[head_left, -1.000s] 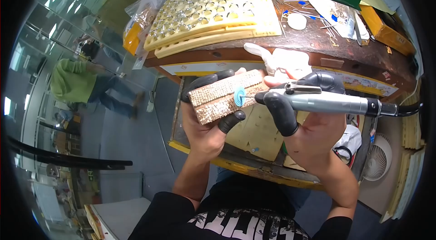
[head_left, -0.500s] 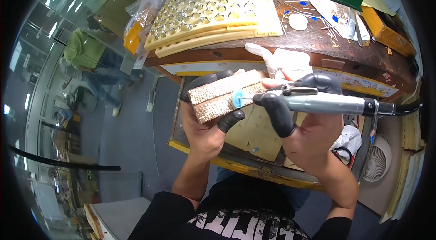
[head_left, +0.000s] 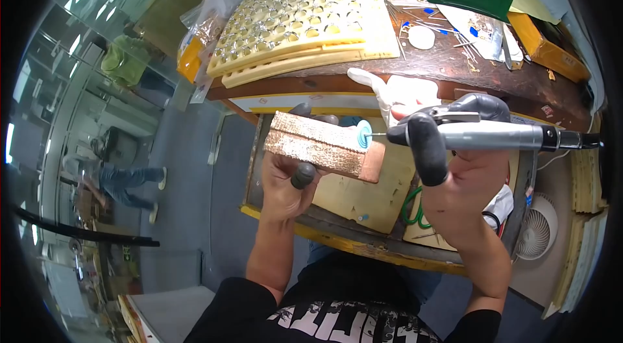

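My left hand (head_left: 285, 190), with black covers on its fingertips, is closed around a block (head_left: 373, 162) faced with rows of glittering copper-coloured metal mesh (head_left: 311, 145). The block tilts down to the right and its right end is bare and brown. My right hand (head_left: 464, 174), also in black finger covers, grips a silver rotary handpiece (head_left: 503, 136) lying almost level. On its thin shank, a light-blue polishing disc (head_left: 364, 136) is at the upper edge of the mesh near the right end. Whether it touches or spins cannot be made out.
Stacked cream trays (head_left: 292, 25) of rings stand on the wooden bench (head_left: 428, 73). A white glove (head_left: 405, 91) hangs at its edge. Below is an open drawer (head_left: 383, 187) with green-handled scissors (head_left: 411, 205). A fan (head_left: 537, 231) stands right; people (head_left: 130, 64) are behind glass.
The block has turned so its right end points down. My right hand and handpiece moved right, taking the disc from mid-block toward the right end. Green handles came into view in the drawer.
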The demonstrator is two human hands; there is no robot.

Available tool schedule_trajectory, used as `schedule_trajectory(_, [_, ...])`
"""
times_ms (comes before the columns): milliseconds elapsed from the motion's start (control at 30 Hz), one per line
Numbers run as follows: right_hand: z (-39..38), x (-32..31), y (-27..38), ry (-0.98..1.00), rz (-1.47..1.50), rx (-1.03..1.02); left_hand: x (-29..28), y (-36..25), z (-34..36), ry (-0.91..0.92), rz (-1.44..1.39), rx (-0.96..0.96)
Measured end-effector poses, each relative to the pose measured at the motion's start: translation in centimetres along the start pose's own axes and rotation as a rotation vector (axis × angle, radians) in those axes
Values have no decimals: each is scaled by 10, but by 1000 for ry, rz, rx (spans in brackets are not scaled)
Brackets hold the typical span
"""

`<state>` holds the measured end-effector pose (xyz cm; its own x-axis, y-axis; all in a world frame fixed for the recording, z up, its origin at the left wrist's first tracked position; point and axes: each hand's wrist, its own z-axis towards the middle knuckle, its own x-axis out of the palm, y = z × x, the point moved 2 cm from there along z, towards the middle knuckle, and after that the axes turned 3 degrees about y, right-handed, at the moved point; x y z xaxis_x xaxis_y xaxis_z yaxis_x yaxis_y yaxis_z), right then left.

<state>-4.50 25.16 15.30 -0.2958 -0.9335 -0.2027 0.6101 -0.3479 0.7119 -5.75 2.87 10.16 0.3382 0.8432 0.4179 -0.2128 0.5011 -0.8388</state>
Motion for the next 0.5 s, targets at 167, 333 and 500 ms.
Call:
schedule_trajectory(167, [0, 0, -8, 20, -14, -165, 1, 3, -2, 54, -23, -5])
schedule_trajectory(333, [-4, 2, -9, 5, 18, -78, 8, 1, 2, 104, -21, 28])
schedule_trajectory(500, [0, 3, -6, 2, -70, -157, 11, 0, 6, 178, 10, 63])
